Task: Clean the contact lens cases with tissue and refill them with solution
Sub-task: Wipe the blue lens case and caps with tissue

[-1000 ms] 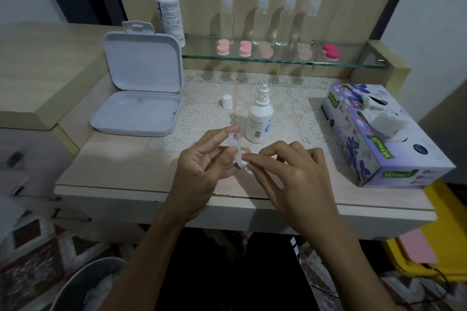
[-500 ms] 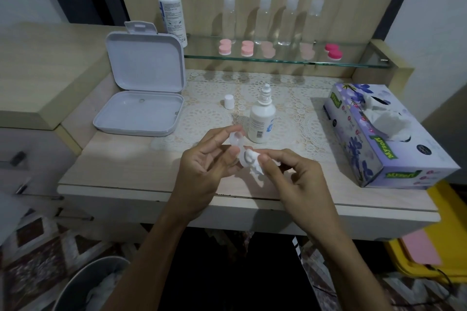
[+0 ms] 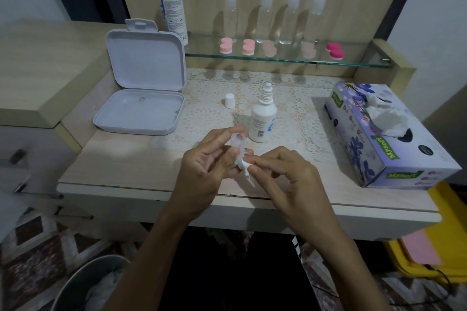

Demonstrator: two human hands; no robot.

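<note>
- Left hand (image 3: 202, 166) grips a clear contact lens case (image 3: 237, 142) above the front part of the table (image 3: 121, 161), fingers curled round its lower half so that one round well shows at the top.
- Right hand (image 3: 285, 179) pinches a small wad of white tissue (image 3: 244, 165) between thumb and fingertips and presses it against the case's lower well; a twisted tail of tissue hangs below the fingers.
- Just behind the hands stands a small white solution bottle (image 3: 262, 118) with its nozzle bare, on a lace mat (image 3: 214, 113); it sits close past the top of the case, and whether they touch cannot be told.
- Its white cap (image 3: 229, 100) stands apart on the mat, to the left of the bottle.
- An open white hinged box (image 3: 141, 88) lies at the left of the table, lid upright.
- A purple flowered tissue box (image 3: 384, 139) lies at the right, a white sheet bunched out of its slot.
- On the glass shelf (image 3: 278, 58) behind stand a tall white bottle (image 3: 171, 5), four clear bottles (image 3: 265, 20) with white caps, and a row of capped lens cases in pale pink, peach and one deep pink (image 3: 334, 50).
- The held case looks colourless and see-through, uncapped on the well that shows.
- A grey bin (image 3: 83, 283) holding white scraps stands on the floor at lower left; a yellow container (image 3: 434, 255) sits under the right edge.
</note>
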